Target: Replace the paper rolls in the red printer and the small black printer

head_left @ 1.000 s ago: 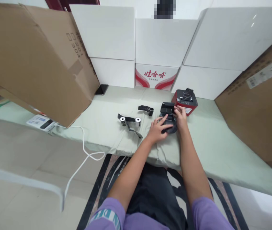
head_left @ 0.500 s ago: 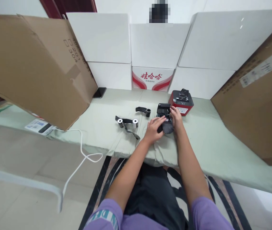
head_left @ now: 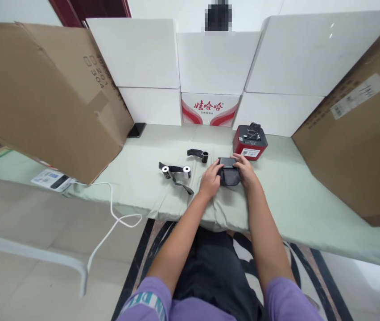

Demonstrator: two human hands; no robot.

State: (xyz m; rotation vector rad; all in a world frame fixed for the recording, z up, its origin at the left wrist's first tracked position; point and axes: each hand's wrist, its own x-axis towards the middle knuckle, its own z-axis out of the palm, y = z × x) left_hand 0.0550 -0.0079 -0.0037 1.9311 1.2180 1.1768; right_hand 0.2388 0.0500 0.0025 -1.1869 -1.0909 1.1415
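Observation:
A small black box-shaped device with a hinged lid (head_left: 227,162), much like a portable printer, sits on the cloth in front of me with its lid down. Along its left side, my left hand (head_left: 211,179) grips it, thumb and fingertips near the lid's edge. My right hand (head_left: 244,170) grasps the opposite side, fingers on the lid's right edge. A dark grey flap or pouch part (head_left: 230,177) lies at the device's near end. To the left are a black strip with a small roll (head_left: 198,154) and two white-ended rolls joined by black strip (head_left: 176,170).
A red and black box-shaped machine (head_left: 250,143) stands just beyond my right hand. White boxes (head_left: 210,62) wall off the back, with cardboard boxes on the left (head_left: 43,98) and right (head_left: 360,129). A phone (head_left: 137,129) and a white cable (head_left: 112,200) are at the left.
The device's lid, raised half a second ago, is now down. My hands have shifted to its two sides. The rolls and the red machine have stayed put.

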